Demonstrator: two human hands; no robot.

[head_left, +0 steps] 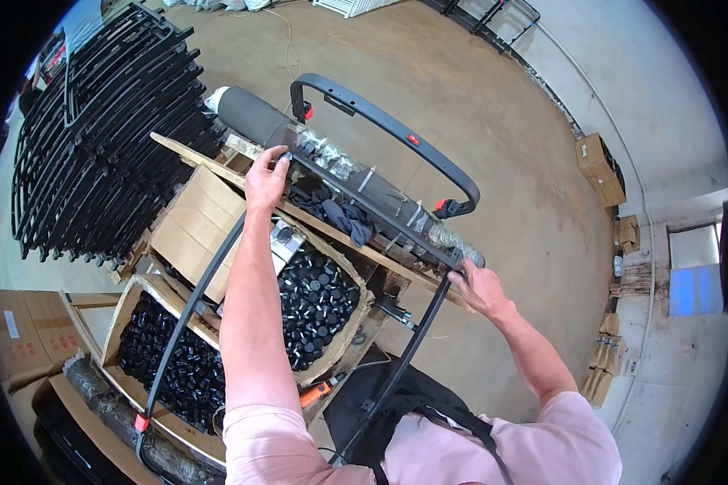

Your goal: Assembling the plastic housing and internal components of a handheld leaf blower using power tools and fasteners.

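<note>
A black tubular metal frame [372, 202] lies across in front of me, its two long legs running back toward my body. My left hand [264, 182] is closed at its far left corner, thumb and forefinger pinched at the end of the crossbar. A small greyish bit shows at those fingertips, too small to name. At the right corner, my right hand [479, 287] grips the frame with fingers curled around the joint. Beyond the crossbar stands a curved black handlebar [388, 129] with red parts. A wrapped roll [348, 166] lies beneath the crossbar.
Two open cartons hold black knobs [315, 303] and small black parts [170, 356]. Dark cloth [340, 214] sits by the wooden plank [396, 271]. An orange-handled tool [315, 394] lies nearby. Stacked black frames [105, 137] stand left; cardboard boxes [600, 170] line the right wall.
</note>
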